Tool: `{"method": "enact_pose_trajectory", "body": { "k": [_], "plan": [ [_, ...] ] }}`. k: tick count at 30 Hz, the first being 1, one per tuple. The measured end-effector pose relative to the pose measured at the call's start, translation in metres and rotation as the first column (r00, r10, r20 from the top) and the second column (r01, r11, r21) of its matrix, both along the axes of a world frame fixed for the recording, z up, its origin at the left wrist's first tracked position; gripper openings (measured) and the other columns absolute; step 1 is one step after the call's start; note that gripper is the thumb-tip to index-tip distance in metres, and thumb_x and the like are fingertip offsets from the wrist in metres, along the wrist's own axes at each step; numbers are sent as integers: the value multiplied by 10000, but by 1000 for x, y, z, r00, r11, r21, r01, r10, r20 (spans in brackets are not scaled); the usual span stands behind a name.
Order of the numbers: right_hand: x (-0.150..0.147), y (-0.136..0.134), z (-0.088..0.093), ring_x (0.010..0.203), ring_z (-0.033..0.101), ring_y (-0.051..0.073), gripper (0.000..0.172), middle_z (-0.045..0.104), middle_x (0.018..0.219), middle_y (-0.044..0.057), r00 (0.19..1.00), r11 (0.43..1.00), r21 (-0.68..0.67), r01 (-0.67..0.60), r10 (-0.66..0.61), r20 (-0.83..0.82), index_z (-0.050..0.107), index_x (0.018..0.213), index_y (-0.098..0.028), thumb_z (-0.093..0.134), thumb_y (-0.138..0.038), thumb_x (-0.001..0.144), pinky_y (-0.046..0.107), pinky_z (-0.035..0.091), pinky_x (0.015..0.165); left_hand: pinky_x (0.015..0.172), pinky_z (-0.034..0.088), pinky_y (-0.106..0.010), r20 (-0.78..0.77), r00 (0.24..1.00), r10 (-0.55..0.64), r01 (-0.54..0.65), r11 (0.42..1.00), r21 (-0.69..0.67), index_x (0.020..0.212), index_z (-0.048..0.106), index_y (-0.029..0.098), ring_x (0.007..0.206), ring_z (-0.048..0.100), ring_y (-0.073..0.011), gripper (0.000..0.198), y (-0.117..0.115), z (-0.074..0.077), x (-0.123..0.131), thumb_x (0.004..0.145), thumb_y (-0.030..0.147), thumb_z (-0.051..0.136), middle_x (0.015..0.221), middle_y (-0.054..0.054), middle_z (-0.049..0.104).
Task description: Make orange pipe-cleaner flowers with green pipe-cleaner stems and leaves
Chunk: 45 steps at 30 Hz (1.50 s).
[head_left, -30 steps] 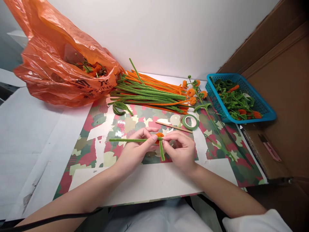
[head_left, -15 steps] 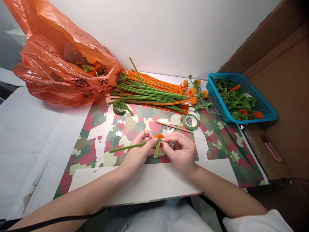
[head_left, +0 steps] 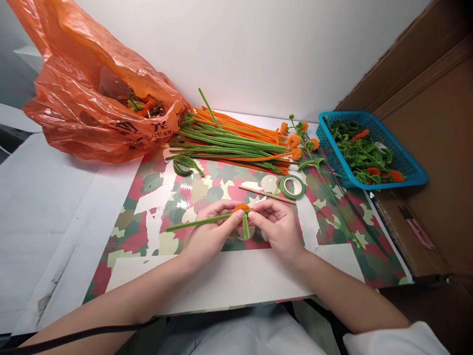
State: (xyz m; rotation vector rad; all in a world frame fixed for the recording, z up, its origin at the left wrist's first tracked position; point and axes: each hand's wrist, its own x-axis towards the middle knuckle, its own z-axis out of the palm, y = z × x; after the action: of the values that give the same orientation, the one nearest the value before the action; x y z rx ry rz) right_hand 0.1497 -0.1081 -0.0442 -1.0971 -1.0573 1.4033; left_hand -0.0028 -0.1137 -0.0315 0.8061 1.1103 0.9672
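Note:
Close to the middle of the table, my left hand is closed in a pinch on a small orange pipe-cleaner flower. A green pipe cleaner runs from the flower out over the left fingers, and a short green end hangs down between my thumbs. My right hand is closed too, its thumb and forefinger pinching the green pipe cleaner at the flower's right edge. The fingertips hide part of the flower. Just beyond the hands lie a thin wooden stick and a roll of green tape.
Bundled green pipe cleaners and orange pipe cleaners lie at the back. An orange plastic bag stands at left. A finished flower stem lies near a blue basket of green and orange pieces. A pink cutter is far right.
The flower has turned slightly and shifted a little left. The short green end has swung right and points more straight down. Both hands keep their pinch.

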Motion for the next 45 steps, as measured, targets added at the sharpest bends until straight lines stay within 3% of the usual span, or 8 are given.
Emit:
{"method": "enact_pose_trajectory", "body": {
  "k": [3, 6, 11, 15, 23, 37, 40, 45],
  "plan": [
    [3, 2, 2, 603, 662, 124, 82, 693, 700, -16, 999, 999, -21, -35, 35, -10, 677, 760, -209, 745, -230, 720, 255, 571, 582, 586, 563, -197, -9, 1000, 19, -19, 1000, 4, 895, 689, 176, 655, 682, -127, 295, 0, -1, -1, 732, 399, 790, 809, -18, 733],
    [10, 4, 4, 706, 672, 146, 66, 698, 790, 2, 986, 977, 213, -28, -8, 166, 679, 837, -226, 685, -195, 779, 281, 569, 628, 618, 563, -185, 9, 1000, 13, -13, 999, -46, 946, 679, 187, 669, 678, -109, 294, 2, -4, -4, 766, 403, 764, 809, -7, 727],
    [22, 13, 9, 868, 646, 196, 214, 694, 927, 53, 794, 662, 694, -285, -243, 557, 692, 909, -229, 635, -70, 778, 372, 536, 779, 595, 541, -174, 108, 994, -29, 44, 989, -141, 931, 624, 162, 655, 674, -109, 312, 6, -5, -7, 736, 340, 789, 721, 6, 702],
    [25, 18, 10, 812, 610, 198, 170, 701, 864, 58, 658, 510, 731, -453, -362, 660, 690, 891, -205, 630, -71, 804, 367, 496, 724, 542, 509, -158, 86, 995, -60, 71, 989, -132, 846, 545, 172, 616, 668, -104, 293, 8, -4, -7, 734, 299, 784, 646, 30, 675],
    [25, 18, 6, 760, 563, 174, 154, 689, 771, 26, 612, 448, 741, -501, -421, 669, 694, 924, -215, 603, -110, 858, 329, 429, 684, 557, 503, -165, 17, 998, -65, 66, 997, -42, 770, 410, 211, 577, 659, -95, 328, 5, -5, -9, 821, 311, 718, 598, 58, 676],
    [17, 13, 1, 693, 532, 172, 171, 650, 701, 12, 635, 514, 767, -384, -455, 624, 687, 900, -234, 601, -93, 855, 329, 383, 647, 618, 547, -221, -4, 1000, 16, -16, 999, 29, 713, 484, 201, 700, 708, -150, 296, 1, 0, -6, 805, 335, 732, 692, 15, 719],
    [13, 10, 3, 667, 531, 160, 159, 642, 689, 10, 698, 610, 734, -298, -386, 604, 692, 851, -228, 602, -98, 855, 324, 389, 639, 553, 529, -224, -89, 995, 53, -45, 995, 89, 684, 492, 206, 654, 693, -155, 285, -2, 1, -4, 804, 322, 723, 660, 25, 691],
    [5, 2, 4, 626, 503, 132, 70, 573, 688, -6, 889, 901, 422, -101, -108, 444, 689, 787, -214, 642, -177, 824, 283, 406, 590, 538, 505, -254, -247, 956, 158, -67, 938, 340, 675, 509, 215, 621, 656, -149, 237, -8, -1, -2, 823, 268, 685, 770, -6, 720]
  ]
}}
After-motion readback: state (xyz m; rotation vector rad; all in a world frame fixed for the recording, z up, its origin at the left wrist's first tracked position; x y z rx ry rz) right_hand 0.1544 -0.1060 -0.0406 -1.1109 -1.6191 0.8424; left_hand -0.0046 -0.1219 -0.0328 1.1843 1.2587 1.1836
